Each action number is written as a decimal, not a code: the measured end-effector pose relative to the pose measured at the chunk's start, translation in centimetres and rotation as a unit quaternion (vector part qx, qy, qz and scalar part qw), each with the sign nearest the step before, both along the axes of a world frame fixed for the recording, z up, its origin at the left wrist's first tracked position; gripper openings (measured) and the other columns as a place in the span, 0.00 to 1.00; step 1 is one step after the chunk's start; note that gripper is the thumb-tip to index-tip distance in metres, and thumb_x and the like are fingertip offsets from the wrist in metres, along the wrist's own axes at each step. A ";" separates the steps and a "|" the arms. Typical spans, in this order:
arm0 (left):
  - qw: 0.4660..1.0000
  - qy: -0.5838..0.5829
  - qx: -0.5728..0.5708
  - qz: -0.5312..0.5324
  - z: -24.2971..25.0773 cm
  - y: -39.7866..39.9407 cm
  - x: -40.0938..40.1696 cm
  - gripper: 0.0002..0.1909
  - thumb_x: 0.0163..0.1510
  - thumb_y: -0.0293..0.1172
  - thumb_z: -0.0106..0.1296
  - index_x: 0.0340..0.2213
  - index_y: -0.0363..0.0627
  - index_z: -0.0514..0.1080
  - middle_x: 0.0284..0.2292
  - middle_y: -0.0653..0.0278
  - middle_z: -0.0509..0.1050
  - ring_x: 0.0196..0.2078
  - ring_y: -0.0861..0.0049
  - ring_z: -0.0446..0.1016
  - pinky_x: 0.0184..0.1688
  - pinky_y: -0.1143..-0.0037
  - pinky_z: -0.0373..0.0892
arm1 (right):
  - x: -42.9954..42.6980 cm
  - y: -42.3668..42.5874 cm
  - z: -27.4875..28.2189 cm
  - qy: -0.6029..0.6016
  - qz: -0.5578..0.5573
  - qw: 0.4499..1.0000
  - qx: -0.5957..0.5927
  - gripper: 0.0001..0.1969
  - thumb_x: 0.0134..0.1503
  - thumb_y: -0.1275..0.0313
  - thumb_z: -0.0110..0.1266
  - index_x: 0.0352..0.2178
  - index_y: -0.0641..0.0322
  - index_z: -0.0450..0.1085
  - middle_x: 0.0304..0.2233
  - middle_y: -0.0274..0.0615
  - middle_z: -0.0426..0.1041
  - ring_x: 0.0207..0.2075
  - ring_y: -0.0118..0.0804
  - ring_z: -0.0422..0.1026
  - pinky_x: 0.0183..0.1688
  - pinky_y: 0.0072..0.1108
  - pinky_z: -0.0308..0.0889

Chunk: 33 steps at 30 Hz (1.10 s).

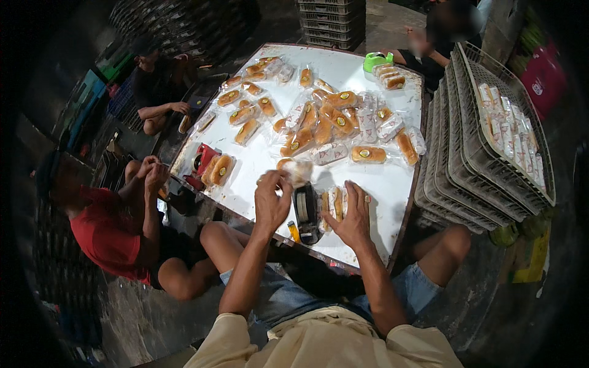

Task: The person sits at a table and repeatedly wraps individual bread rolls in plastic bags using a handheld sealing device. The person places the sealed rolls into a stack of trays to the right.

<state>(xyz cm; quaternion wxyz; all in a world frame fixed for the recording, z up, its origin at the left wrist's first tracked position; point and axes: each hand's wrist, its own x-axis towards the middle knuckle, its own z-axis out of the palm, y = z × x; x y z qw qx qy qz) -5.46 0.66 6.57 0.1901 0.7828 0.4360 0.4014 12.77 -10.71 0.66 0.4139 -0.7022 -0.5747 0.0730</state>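
A bread roll in a clear plastic wrapper (297,171), blurred, is at the fingertips of my left hand (273,195), above the white tabletop (257,184). Close to my left hand's right side stands a black tape dispenser (307,214), with a yellow-handled cutter (293,231) lying beside it. My right hand (352,214) rests with thumb and fingers spread around a row of wrapped rolls (338,202) standing on edge. Beyond both hands lies a loose heap of wrapped rolls (322,124), several bearing round yellow stickers.
Stacked plastic crates (478,138) stand at the table's right edge, the top one holding wrapped rolls (511,133). A red tape dispenser (201,163) and a green one (377,60) sit farther off. Co-workers sit at the left and at the far right.
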 end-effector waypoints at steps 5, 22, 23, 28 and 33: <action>0.906 -0.129 -0.327 -0.234 1.9 -3.9 -2.9 0.06 0.59 0.25 0.49 0.28 0.38 0.68 0.32 0.57 0.76 0.34 0.77 0.72 0.41 0.73 0.68 | -1.1 -1.1 -0.5 0.133 0.183 0.972 -0.067 0.54 0.41 0.56 0.74 0.63 0.64 0.50 0.57 0.61 0.64 0.60 0.56 0.64 0.61 0.37 0.60; 0.846 -0.485 -0.218 0.029 -1.8 -7.2 -0.7 0.09 0.62 0.32 0.54 0.37 0.36 0.72 0.33 0.63 0.76 0.38 0.81 0.72 0.45 0.78 0.69 | -6.4 -4.8 3.8 0.203 0.224 0.947 -0.107 0.47 0.53 0.64 0.65 0.64 0.75 0.45 0.58 0.65 0.61 0.59 0.53 0.65 0.59 0.34 0.62; 0.855 -0.465 -0.225 0.041 -1.5 -7.3 -0.9 0.09 0.62 0.32 0.54 0.36 0.36 0.72 0.33 0.64 0.76 0.37 0.81 0.72 0.43 0.79 0.69 | -6.8 -4.9 3.8 0.167 0.195 0.965 -0.045 0.45 0.54 0.65 0.64 0.64 0.75 0.46 0.58 0.63 0.63 0.58 0.53 0.66 0.59 0.33 0.63; 0.907 -0.356 -0.224 0.026 -0.7 -8.9 -0.1 0.10 0.63 0.34 0.53 0.36 0.37 0.73 0.29 0.65 0.75 0.31 0.82 0.70 0.38 0.79 0.68 | -7.6 -2.9 4.3 0.238 0.093 0.959 0.126 0.25 0.61 0.72 0.56 0.57 0.74 0.62 0.48 0.56 0.74 0.51 0.47 0.74 0.52 0.28 0.68; 0.960 -0.256 0.009 0.116 1.4 -9.4 2.3 0.10 0.59 0.30 0.55 0.39 0.35 0.73 0.34 0.56 0.74 0.40 0.63 0.73 0.47 0.69 0.68 | -6.4 -2.5 2.7 0.515 0.100 0.850 0.054 0.14 0.61 0.72 0.56 0.45 0.72 0.72 0.38 0.39 0.77 0.40 0.26 0.73 0.45 0.18 0.67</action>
